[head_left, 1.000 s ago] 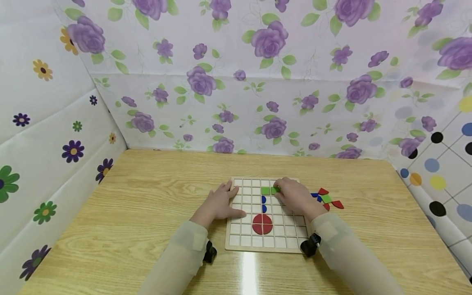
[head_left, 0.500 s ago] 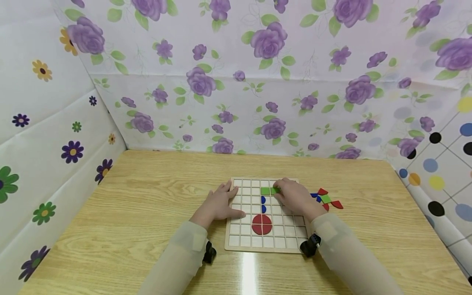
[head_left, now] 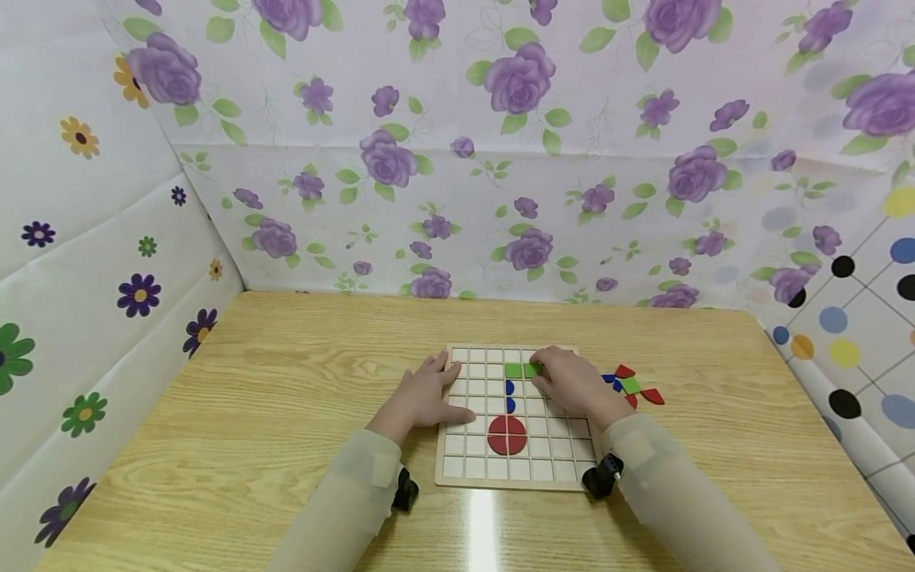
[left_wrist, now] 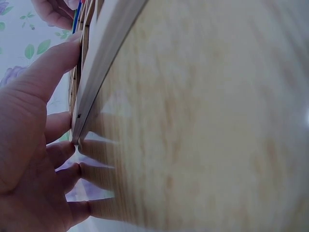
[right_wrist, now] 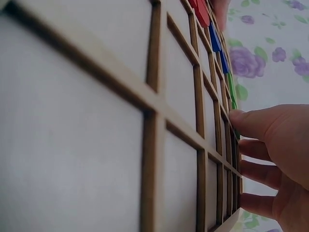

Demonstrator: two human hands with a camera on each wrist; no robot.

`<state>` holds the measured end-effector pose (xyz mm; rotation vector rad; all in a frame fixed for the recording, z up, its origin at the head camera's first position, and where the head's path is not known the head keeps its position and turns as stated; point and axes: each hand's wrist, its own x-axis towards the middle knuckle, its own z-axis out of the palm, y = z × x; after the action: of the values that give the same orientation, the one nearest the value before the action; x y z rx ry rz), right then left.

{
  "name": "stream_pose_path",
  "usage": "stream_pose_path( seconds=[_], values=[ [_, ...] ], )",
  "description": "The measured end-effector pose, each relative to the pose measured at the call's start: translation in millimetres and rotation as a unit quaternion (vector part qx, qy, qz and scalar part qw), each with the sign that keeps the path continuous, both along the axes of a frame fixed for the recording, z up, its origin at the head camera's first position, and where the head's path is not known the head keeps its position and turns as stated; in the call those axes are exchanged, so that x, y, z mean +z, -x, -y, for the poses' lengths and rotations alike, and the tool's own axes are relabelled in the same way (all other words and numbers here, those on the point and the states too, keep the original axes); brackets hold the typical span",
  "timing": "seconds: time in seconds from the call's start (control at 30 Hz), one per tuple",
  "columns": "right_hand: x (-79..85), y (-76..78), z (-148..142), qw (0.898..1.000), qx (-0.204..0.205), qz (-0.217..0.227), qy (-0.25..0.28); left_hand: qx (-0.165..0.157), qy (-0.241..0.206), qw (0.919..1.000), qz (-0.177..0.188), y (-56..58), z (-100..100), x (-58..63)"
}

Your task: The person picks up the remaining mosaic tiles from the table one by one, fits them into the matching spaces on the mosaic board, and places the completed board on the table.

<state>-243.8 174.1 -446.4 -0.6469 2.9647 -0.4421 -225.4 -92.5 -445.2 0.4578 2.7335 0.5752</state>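
Observation:
A square wooden grid board (head_left: 456, 472) with white cells lies on the table. My left hand (head_left: 425, 397) rests at its left side, fingers spread. The thumb (left_wrist: 63, 60) lies over the board's frame, and the other fingertips meet the table and edge. Near the board's top, my right hand (head_left: 572, 381) pinches a green square tile (head_left: 530, 370), which sits at a cell and is partly hidden by the fingers. Left of that tile is another green square (head_left: 514, 370). Two blue half-round tiles (head_left: 511, 406) lie below it in a column, then several red quarter-circle tiles (head_left: 499, 427) forming a disc.
Right of the board lies a loose pile with a green square tile (head_left: 631, 385), red tiles (head_left: 653, 396) and blue tiles (head_left: 608, 378), partly behind the right hand. The wooden table (head_left: 300, 373) meets a flowered cloth (head_left: 386, 222) at the back and patterned cloths at both sides.
Both hands and the tiles keep their places. Only a very slight shift of the whole head view shows.

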Motion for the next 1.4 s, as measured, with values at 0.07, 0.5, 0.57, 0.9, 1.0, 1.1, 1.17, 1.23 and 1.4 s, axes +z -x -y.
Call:
stream_pose_path(
  seconds=[0.07,0.5,0.57,0.9,1.0,1.1,1.17,1.23,1.4],
  values=[
    [1.1,0.2,-0.7,1.000,0.004,0.008,0.010,0.000,0.000,1.0000,0.000,0.0,0.5,-0.1],
    [-2.8,-1.2,-16.6,0.992,-0.005,0.075,0.099,-0.005,0.007,1.0000,0.002,0.2,0.7,0.8],
    [-3.6,-1.7,-17.5,0.992,-0.006,0.074,0.104,-0.005,0.008,1.0000,0.001,0.4,0.4,0.6],
    [-2.5,-8.1,-28.0,0.992,-0.011,0.055,0.111,-0.002,0.006,1.0000,0.003,-1.3,0.0,1.9],
    [-2.4,-11.0,-32.0,0.991,-0.015,0.054,0.118,0.000,0.003,1.0000,0.003,-1.8,0.9,1.3],
    [-3.1,-13.4,-35.9,0.990,-0.020,0.054,0.127,0.000,-0.001,1.0000,0.003,-1.9,1.3,0.9],
    [-3.8,-14.8,-38.1,0.989,-0.023,0.058,0.132,-0.001,-0.002,1.0000,0.002,-2.0,1.4,0.8],
    [-4.0,-16.1,-39.8,0.988,-0.028,0.063,0.137,-0.001,-0.003,1.0000,0.001,-1.8,1.5,0.3],
    [-4.1,-19.4,-43.8,0.986,-0.034,0.067,0.149,-0.004,-0.003,1.0000,0.004,-2.0,1.5,0.1]
  ],
)
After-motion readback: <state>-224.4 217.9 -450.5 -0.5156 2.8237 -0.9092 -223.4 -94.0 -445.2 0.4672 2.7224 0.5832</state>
